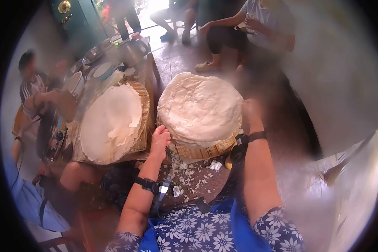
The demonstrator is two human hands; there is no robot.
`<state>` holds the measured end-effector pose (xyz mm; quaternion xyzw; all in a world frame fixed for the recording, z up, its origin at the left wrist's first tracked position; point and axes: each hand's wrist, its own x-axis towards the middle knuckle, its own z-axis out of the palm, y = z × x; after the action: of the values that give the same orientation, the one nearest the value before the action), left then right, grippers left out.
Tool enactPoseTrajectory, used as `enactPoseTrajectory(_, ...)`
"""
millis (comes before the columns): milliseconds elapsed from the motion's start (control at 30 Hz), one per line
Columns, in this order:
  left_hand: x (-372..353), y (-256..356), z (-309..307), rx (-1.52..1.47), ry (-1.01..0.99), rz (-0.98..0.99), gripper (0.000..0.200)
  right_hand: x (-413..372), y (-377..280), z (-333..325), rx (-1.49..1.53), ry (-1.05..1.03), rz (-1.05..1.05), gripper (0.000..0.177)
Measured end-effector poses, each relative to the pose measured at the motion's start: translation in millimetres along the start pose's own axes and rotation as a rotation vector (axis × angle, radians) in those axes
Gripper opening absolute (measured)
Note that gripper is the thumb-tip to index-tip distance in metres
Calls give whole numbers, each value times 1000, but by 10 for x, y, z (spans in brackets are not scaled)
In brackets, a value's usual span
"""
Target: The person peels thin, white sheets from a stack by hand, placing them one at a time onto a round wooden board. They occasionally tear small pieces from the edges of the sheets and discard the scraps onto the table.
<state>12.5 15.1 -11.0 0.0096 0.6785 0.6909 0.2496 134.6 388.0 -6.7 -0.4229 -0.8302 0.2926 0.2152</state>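
Note:
A thick stack of thin, pale flatbreads (pixel 199 107) lies on a round woven straw tray (pixel 206 152) in front of me. My left hand (pixel 159 142) is at the tray's left edge, its fingers curled closed against the rim. On the opposite side, my right hand (pixel 252 110) grips the right edge; haze blurs its fingers. What bears the tray from below is hidden. To the left, a second woven tray (pixel 144 103) carries another large pale flatbread (pixel 111 122), with a torn flap near its lower right.
White scraps (pixel 189 180) litter the brown surface below the tray. A wooden table (pixel 143 54) at the left holds bowls (pixel 101 71) and a metal pot (pixel 132 52). One person (pixel 33 88) sits beyond it; another (pixel 256 29) sits at the back. Steam hazes the right side.

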Motion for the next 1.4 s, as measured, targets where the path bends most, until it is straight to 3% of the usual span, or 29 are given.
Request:
enactPoseTrajectory(133, 36, -70, 51, -65, 33, 1, 47, -24, -24, 59, 251, 13, -71, 13)
enactPoseTrajectory(233, 55, -83, 29, -115, 11, -2, 45, -269, -479, -228, 567, -25, 110, 4)
enactPoseTrajectory(300, 66, -98, 17, -122, 13, 0, 44, -168, -338, -84, 987, -113, 155, 8)
enactPoseTrajectory(333, 55, -76, 27, -118, 35, -7, 44, -160, -334, -72, 1049, -179, 173, 15)
enactPoseTrajectory(500, -2, -72, 72, -123, 60, -32, 45, -84, -315, 53, 979, -387, 236, 23)
enactPoseTrajectory(767, -7, -113, 50, -187, 110, -58, 50, -222, -502, -54, 1169, -487, 151, 32)
enactPoseTrajectory(1067, -73, 69, 133, -434, -210, -20, 32, -253, -566, -229, 1272, -458, 128, 37)
enactPoseTrajectory(1267, -312, 366, 316, -506, -172, 70, 39, -265, -555, -311, 1412, -505, 71, 41)
enactPoseTrajectory(1400, -349, 409, 272, -509, -255, 189, 42, -323, -644, -389, 1517, -523, 29, 43)
